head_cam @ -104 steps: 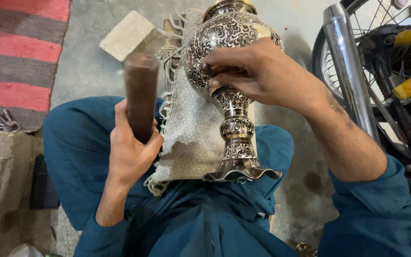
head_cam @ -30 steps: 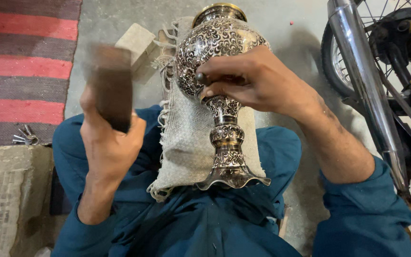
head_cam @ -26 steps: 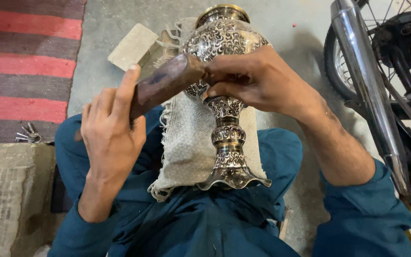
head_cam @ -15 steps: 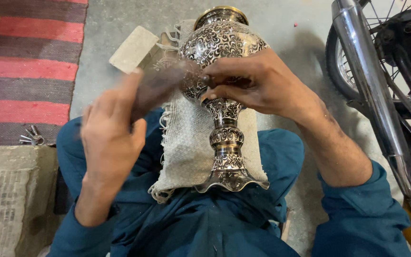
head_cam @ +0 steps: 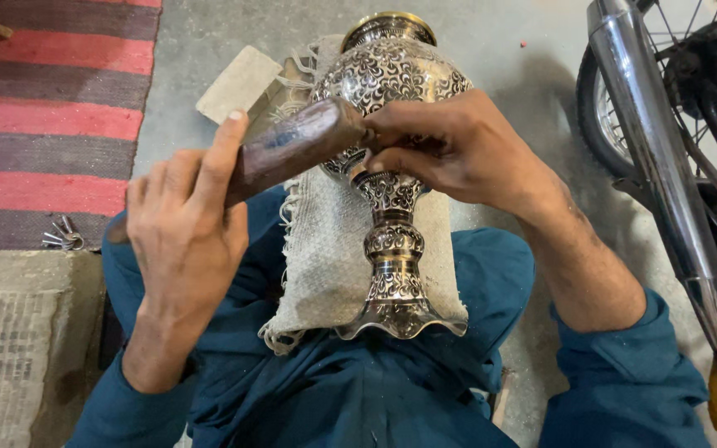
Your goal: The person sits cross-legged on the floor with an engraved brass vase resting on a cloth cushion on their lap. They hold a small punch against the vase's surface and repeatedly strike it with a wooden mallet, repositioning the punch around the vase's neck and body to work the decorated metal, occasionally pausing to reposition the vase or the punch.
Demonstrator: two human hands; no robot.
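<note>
Left hand [head_cam: 182,217] clamps the brown wooden mallet [head_cam: 292,149] against the right hand [head_cam: 458,149] pinching at the engraved silver metal vase [head_cam: 387,124]; a glancing blow risks bruised fingers.

Bare concrete floor [head_cam: 499,50] lay open beyond the vase's mouth. To the right, a motorcycle exhaust pipe [head_cam: 657,158] and spoked wheel [head_cam: 624,108] stood close, hemming that side. To the left, a flat block [head_cam: 238,83] and a striped rug [head_cam: 51,108] lay low, leaving passage above.
</note>
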